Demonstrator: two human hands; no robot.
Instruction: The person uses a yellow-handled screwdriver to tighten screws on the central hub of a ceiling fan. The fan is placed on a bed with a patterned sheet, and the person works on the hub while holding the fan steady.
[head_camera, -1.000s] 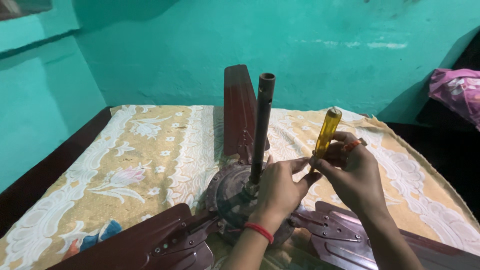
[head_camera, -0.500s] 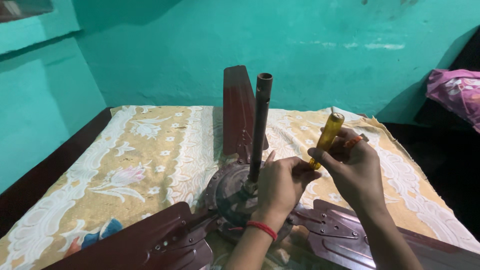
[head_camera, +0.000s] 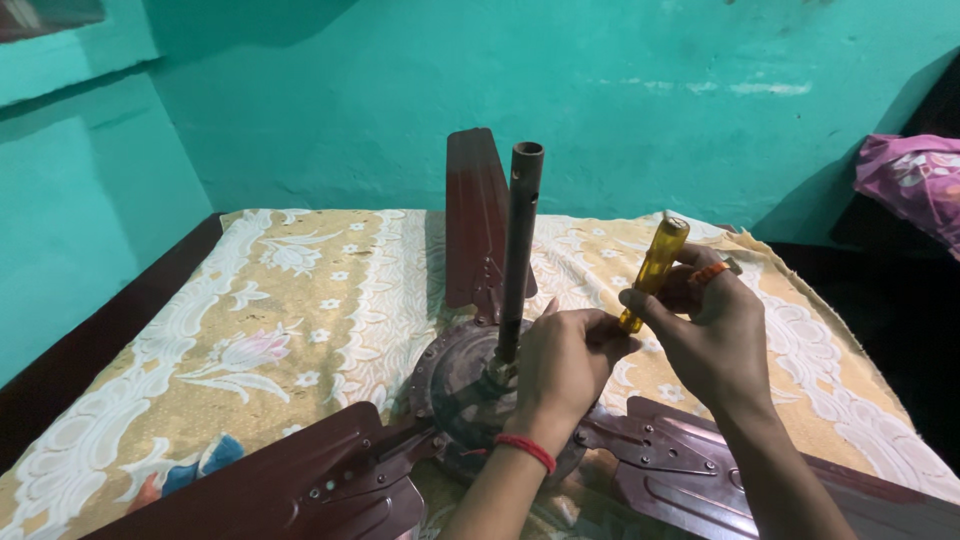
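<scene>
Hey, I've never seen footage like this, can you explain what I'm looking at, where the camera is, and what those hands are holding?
The camera sits on a person's head, looking down at their own two bare hands. A dark red ceiling fan lies on a flowered cloth over a table, its rod pointing up and its blades spread out. The left hand, with a red band at the wrist, rests on the fan's round motor housing by the rod. The right hand grips a screwdriver with a clear yellow handle; its tip is hidden between the hands.

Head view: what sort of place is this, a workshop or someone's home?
Most likely a room in a home: a bed with a floral bedsheet serves as work surface, teal painted walls surround it, and a ceiling fan lies dismantled on it.
</scene>
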